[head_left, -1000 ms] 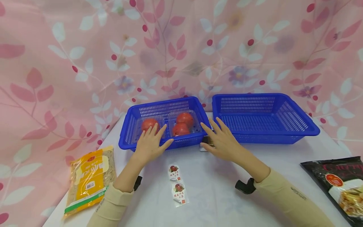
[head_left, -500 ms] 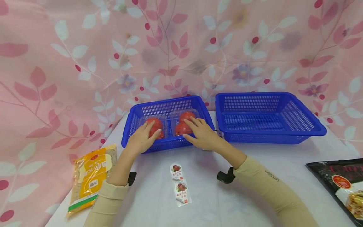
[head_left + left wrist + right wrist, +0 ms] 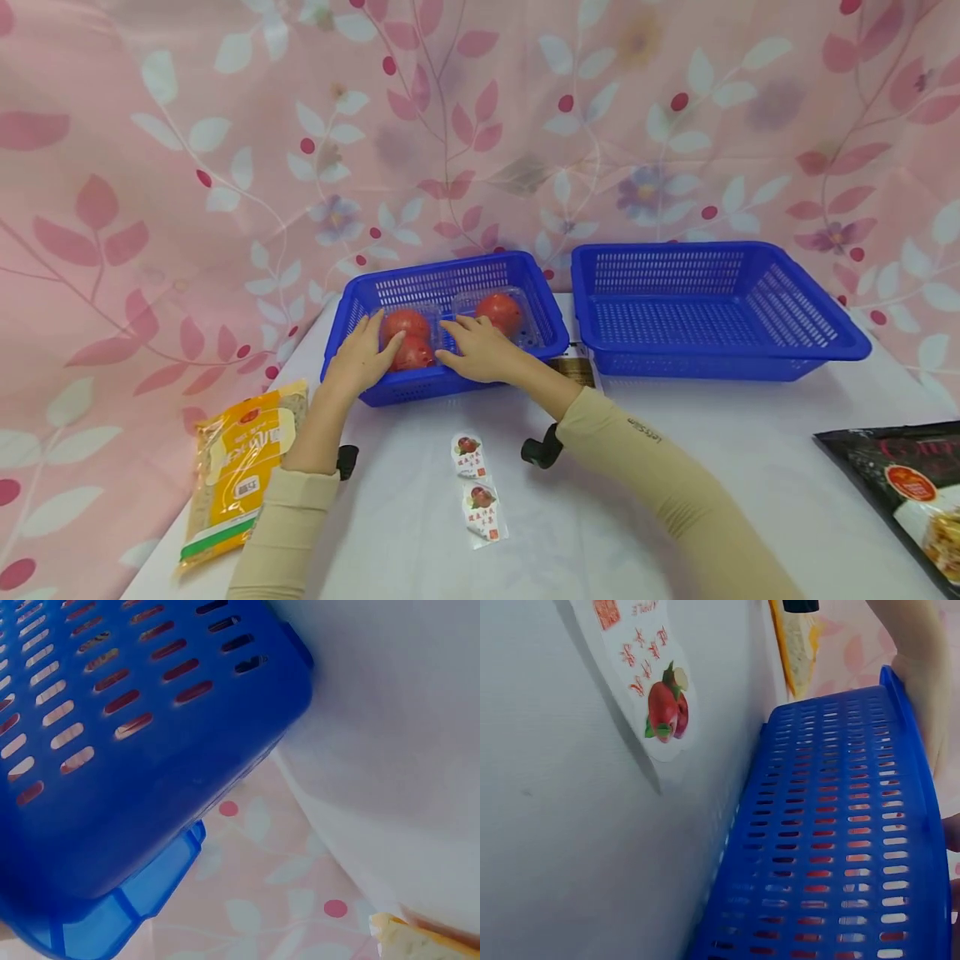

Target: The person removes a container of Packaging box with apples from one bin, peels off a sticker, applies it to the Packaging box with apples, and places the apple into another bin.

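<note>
Two red fruits (image 3: pixel 409 340) in clear tray (image 3: pixel 436 320), near basket's (image 3: pixel 427 386) left edge; left hand (image 3: pixel 362 357) at tray's left side, right hand (image 3: pixel 480 348) at right; fingers extended, thumbs apart.

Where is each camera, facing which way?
On the head: faces forward and down at the fruit basket; left hand, right hand and sleeves show.
On the left wrist: faces the basket's outer wall; no hand shows clearly.
On the right wrist: faces the basket's outside; left hand, some fingers show.
Wrist views share the basket.
</note>
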The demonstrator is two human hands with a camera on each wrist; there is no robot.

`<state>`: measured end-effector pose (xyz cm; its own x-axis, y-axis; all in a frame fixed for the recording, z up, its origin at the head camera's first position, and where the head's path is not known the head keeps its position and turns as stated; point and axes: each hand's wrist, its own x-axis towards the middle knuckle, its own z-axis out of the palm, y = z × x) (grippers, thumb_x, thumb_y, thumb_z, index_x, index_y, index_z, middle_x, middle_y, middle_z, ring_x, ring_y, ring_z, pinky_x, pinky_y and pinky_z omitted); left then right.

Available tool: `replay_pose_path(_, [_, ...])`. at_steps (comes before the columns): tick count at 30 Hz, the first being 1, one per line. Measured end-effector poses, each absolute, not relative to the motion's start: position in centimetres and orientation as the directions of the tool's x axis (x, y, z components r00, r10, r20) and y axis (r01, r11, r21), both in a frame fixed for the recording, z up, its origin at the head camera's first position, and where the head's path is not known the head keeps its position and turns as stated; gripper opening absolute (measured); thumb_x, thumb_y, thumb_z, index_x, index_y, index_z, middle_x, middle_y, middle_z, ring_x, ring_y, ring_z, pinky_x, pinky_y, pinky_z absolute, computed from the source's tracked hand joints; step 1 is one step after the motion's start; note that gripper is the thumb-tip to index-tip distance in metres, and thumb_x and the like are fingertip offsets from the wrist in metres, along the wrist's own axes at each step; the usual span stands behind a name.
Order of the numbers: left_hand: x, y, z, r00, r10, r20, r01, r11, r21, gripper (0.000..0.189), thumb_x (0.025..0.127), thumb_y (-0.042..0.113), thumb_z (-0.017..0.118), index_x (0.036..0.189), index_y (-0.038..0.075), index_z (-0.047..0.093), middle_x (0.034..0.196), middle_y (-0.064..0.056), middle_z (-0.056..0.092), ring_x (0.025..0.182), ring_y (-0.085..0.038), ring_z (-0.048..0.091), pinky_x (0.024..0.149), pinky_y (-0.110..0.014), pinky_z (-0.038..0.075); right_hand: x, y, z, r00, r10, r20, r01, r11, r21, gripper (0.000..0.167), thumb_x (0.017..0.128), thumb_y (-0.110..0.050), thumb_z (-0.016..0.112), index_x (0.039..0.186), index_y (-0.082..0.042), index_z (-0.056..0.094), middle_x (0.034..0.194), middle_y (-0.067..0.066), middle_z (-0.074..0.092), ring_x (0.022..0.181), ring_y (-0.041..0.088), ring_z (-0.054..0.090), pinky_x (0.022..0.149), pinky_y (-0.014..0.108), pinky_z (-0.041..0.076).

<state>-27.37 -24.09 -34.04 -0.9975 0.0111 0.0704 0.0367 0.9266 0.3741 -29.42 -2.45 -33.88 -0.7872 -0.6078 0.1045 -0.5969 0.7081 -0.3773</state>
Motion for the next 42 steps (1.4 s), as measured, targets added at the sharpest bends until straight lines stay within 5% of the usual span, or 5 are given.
replay_pose_path(7, [-28.0,-24.2,-34.1,-0.999,-0.003,0.038,0.012,0.926,0.378,0.075,0.093,0.054,0.034,0.147,0.007,0.015,0.147,-0.026,0.015,0.131,-0.046,0.017,0.095,-0.068,0.019,-30.7,-4.7,-34.1,-0.782,-0.621,0.052,-0.591,0.712,-0.379,0.058,0.094,-0.042,0.043,0.142,-0.011,0.034,0.143,0.017,0.033,0.131,0.039,0.026,0.103,0.055,0.022])
replay_pose_path(23, [-28.9,-23.1,-34.0,-0.993,-0.020,-0.116,-0.056,0.948,0.313,0.062,0.097,0.037,0.033,0.145,0.001,0.017,0.140,-0.039,0.015,0.121,-0.063,0.015,0.091,-0.071,0.020,-31.8,-9.1,-34.7,-0.880,-0.471,-0.065,-0.391,0.795,-0.463,0.056,0.095,-0.035,0.043,0.142,-0.008,0.032,0.143,0.015,0.034,0.134,0.034,0.022,0.106,0.051,0.021])
replay_pose_path(30, [-29.3,-23.6,-34.0,-0.988,-0.041,-0.151,-0.084,0.954,0.289,0.066,0.096,0.043,0.031,0.146,0.004,0.012,0.137,-0.041,0.018,0.120,-0.062,0.021,0.090,-0.070,0.026,-32.0,-9.8,-34.5,-0.853,-0.507,-0.121,-0.406,0.792,-0.456,0.059,0.096,-0.034,0.041,0.144,-0.005,0.026,0.143,0.015,0.034,0.135,0.033,0.019,0.103,0.052,0.025])
replay_pose_path(42, [-29.5,-24.1,-34.2,-0.984,0.047,-0.170,-0.014,0.939,0.344,0.064,0.097,0.047,0.028,0.148,0.013,0.009,0.141,-0.037,0.014,0.128,-0.055,0.008,0.093,-0.070,0.019,-32.5,-8.9,-34.8,-0.797,-0.571,-0.197,-0.396,0.740,-0.544,0.086,0.088,-0.055,0.046,0.147,-0.004,0.010,0.149,0.023,0.013,0.136,0.039,0.010,0.101,0.059,0.021])
